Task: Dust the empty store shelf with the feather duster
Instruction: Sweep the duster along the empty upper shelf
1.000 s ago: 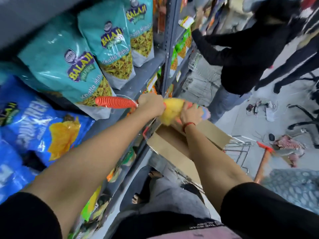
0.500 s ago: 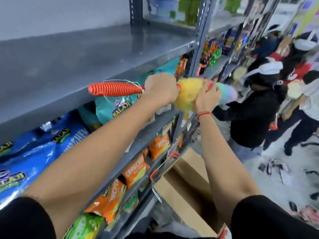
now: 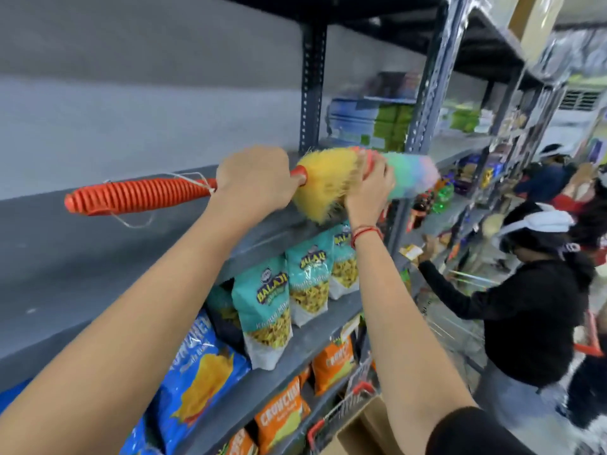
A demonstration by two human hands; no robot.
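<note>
- Feather duster lying lengthwise along the front edge of the empty shelf, ribbed orange grip pointing left, fluffy head pointing right.
- Left hand clenching the shaft just left of the yellow feathers; right hand wrapping the head's middle, so sitting nearer the tip.
- Counting one duster, two hands, one bare shelf, three teal snack bags directly beneath.
- Needing, likely, a turn of the head inward over the shelf before sweeping.
</note>
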